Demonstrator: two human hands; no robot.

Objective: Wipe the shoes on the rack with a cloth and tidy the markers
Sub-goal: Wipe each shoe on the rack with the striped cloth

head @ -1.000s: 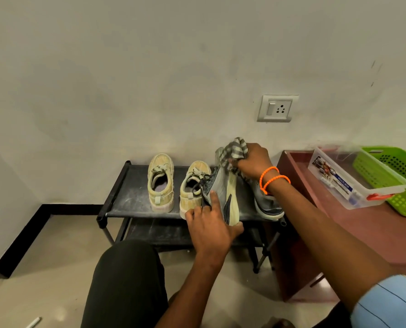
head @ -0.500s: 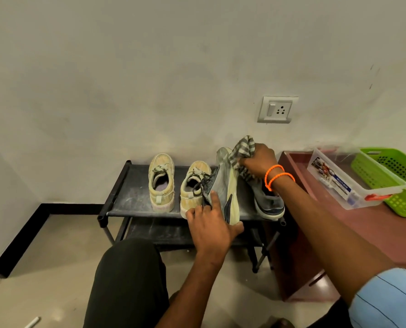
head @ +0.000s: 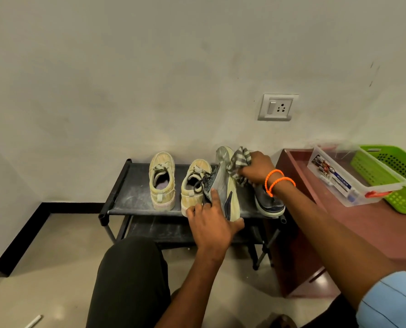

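head view: a black two-tier shoe rack (head: 135, 185) stands against the wall at the centre of the frame. on its top shelf, toward 9 o'clock, two beige sneakers sit side by side, the far-left beige sneaker (head: 162, 181) apart from the second beige sneaker (head: 194, 185), both with heels toward the camera. just to the 3 o'clock side of them the left hand (head: 211, 223) grips the heel end of a grey shoe (head: 224, 183) tipped on its side, sole turned toward 3 o'clock, index finger stretched along its upper, thumb curled under the heel. the right hand (head: 256, 169), with two orange bands (head: 277, 182) on the wrist, has its fingers closed around a bunched grey striped cloth (head: 238, 162), which touches the sole of the tipped shoe near its toe. under that wrist a dark shoe (head: 267, 201) rests on the shelf at the rack's 3 o'clock end. further toward 3 o'clock a reddish-brown worktop (head: 367, 223) carries a clear plastic box (head: 344, 178) with a red clip, touching a green basket (head: 391, 176). what the box holds is too blurred to tell. at 7 o'clock a white marker-like stick (head: 33, 321) lies on the floor. a dark-trousered knee (head: 131, 280) fills 6 o'clock. a wall socket (head: 277, 107) sits at 1 o'clock.
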